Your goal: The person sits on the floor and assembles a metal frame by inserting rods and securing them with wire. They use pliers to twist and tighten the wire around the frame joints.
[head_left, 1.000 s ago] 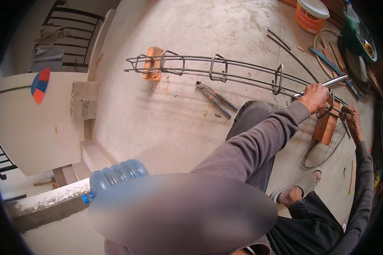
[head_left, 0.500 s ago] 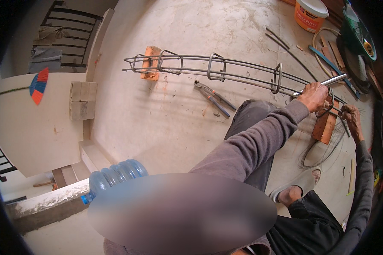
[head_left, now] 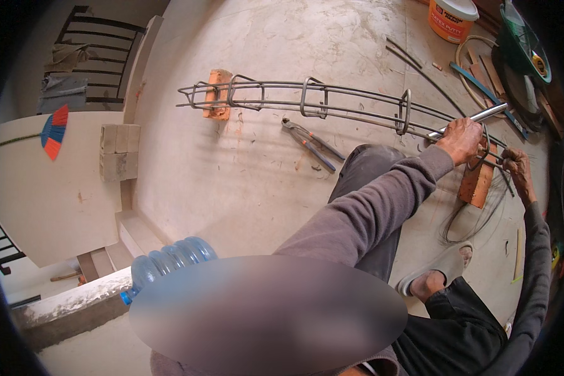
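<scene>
Shifted slightly leftward in view: the steel cage (head_left: 304, 99), stretching from upper centre to right.
At right, the left hand (head_left: 464, 141) clasps its bars — farther right, the right hand (head_left: 518, 169) touches its end, fingers bent, grip unclear.

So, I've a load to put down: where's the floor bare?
Nearly bare: between the pliers, blue bottle and grey blocks; beyond the metal frame, left of the loose rods. Crowded: around left hand and right hand (pipe, brick, wire).

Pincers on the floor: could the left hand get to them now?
Likely yes: the left hand is busy at the rebar cage, but the pincers lie uncovered on the floor between cage and knee.
</scene>
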{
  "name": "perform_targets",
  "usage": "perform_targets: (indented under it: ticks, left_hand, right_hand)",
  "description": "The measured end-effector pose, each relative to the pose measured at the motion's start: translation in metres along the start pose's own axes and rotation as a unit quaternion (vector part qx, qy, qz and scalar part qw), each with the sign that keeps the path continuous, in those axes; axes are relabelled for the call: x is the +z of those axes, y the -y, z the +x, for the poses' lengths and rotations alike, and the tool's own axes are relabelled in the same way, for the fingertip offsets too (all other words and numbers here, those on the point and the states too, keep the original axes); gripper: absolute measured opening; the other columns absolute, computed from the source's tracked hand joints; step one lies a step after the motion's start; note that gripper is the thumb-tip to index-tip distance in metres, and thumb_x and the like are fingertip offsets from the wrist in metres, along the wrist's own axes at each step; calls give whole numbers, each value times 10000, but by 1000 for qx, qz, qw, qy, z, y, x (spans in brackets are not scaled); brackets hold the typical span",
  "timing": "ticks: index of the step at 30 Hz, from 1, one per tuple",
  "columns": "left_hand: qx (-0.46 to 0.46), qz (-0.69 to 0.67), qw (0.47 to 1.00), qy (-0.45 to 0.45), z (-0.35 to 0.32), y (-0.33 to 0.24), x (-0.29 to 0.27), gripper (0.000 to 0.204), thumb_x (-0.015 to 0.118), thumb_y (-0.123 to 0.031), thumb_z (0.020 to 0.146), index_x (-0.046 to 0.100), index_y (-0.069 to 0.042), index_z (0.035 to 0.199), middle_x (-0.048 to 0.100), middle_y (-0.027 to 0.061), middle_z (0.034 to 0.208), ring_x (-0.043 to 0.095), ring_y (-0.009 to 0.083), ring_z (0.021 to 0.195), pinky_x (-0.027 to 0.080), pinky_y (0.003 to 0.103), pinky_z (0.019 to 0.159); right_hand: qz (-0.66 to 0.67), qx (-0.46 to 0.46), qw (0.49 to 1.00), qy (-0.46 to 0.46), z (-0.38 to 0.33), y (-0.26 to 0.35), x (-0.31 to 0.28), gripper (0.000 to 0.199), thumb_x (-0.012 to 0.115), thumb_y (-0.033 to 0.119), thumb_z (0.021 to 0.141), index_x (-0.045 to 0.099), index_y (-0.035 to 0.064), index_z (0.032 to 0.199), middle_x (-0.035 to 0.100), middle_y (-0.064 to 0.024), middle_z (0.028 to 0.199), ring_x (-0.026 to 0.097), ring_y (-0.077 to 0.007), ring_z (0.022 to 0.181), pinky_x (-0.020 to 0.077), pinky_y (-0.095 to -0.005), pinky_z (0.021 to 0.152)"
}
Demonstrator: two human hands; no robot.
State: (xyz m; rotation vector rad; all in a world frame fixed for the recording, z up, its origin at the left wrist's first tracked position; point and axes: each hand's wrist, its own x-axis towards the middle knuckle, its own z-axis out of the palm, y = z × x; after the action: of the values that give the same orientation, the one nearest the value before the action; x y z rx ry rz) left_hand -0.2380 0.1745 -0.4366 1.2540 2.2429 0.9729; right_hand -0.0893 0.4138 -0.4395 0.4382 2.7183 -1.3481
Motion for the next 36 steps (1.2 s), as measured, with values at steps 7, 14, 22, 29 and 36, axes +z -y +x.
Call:
perform_targets:
  ticks: [7, 14, 22, 29, 36]
  left_hand:
    - [-3, 28, 1000, 4, 1, 0, 4, 173, 602, -131, 840, 708, -12, 908, 669, 257, 979, 671, 414, 935, 546, 489, 831]
    - [-15, 1, 1000, -17, 0, 15, 16, 169, 606, -123, 839, 690, -4, 923, 665, 262, 981, 660, 431, 944, 539, 506, 824]
    - [-34, 46, 998, 25, -2, 13, 11, 172, 619, -102, 820, 712, -8, 929, 688, 233, 955, 676, 403, 936, 546, 480, 817]
    - [22, 175, 984, 14, 2, 12, 31, 180, 627, -141, 821, 734, -83, 953, 691, 161, 987, 670, 295, 989, 523, 446, 782]
    - [18, 270, 961, -52, -6, 6, 49, 196, 619, -202, 846, 730, -97, 969, 676, 106, 947, 649, 270, 952, 470, 434, 761]
  right_hand:
    - [-26, -1, 1000, 5, -1, -5, -2, 121, 523, 69, 743, 426, 16, 693, 418, -47, 634, 447, -125, 613, 392, -304, 561]
    - [-68, 2, 998, 12, 2, 7, 4, 91, 524, 61, 691, 460, -3, 681, 427, -67, 613, 449, -140, 601, 401, -307, 574]
    - [-97, 0, 995, -2, 1, 7, 15, 78, 512, 53, 663, 469, -7, 689, 440, -89, 597, 449, -166, 596, 383, -320, 568]
    - [-129, -60, 988, -61, 4, -16, 22, 74, 525, 74, 757, 520, 2, 772, 471, -91, 668, 471, -168, 638, 401, -314, 587]
    - [-11, -14, 999, -36, -7, -34, -9, 287, 522, 251, 964, 533, 21, 792, 501, -52, 769, 480, -130, 698, 417, -298, 635]
